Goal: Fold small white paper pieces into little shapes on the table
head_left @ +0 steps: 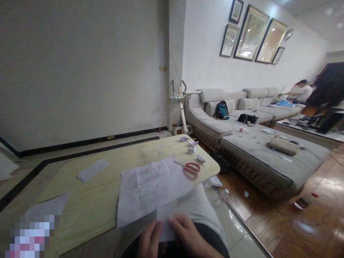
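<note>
While left grip (151, 237) and right grip (187, 230) pinch white paper (167, 233), red scissors (187, 166) overlap a printed sheet (150, 195) — folded papers (191, 150) nearby.

Pale grey cloth (202, 206) is worn, with black fabric (214, 235) adjoining it.

Between left hand (149, 237) and right hand (185, 229), paper (166, 230) sits before the tabletop (91, 209) sheet (150, 188); scissors (191, 171) lie at its right edge, boats (191, 150) behind them, sofa (258, 145) farther right.
</note>
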The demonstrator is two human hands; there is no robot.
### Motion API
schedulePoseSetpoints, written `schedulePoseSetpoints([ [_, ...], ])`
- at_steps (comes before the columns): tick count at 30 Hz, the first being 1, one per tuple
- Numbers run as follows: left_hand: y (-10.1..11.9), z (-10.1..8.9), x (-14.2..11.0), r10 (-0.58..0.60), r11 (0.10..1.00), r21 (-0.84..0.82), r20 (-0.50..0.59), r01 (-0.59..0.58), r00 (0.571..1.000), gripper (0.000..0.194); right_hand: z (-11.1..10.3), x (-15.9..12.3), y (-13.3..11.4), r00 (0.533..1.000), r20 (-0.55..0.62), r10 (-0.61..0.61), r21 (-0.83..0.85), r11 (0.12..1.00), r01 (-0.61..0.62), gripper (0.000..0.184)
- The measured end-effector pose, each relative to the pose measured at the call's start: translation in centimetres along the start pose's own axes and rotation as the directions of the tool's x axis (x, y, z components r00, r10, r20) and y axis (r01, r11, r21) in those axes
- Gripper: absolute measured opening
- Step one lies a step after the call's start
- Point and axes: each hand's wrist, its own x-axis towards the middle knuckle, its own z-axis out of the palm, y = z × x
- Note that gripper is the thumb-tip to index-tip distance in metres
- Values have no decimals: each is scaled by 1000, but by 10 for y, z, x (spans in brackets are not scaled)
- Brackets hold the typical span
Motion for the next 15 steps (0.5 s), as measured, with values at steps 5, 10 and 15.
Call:
schedulePoseSetpoints([
  [5, 20, 2, -7, -135, 977, -167, -14, 131, 991, 47, -4, -3, -1, 999, -9, 48, 5, 999, -48, 52],
  [10, 22, 4, -5, -108, 973, -207, 0, 106, 994, 47, -3, -3, -6, 998, 19, 53, 38, 998, -54, 50],
  [15, 27, 2, -6, -60, 979, -193, 20, 63, 998, 51, -3, -3, -10, 997, -54, 49, 2, 999, -49, 47],
])
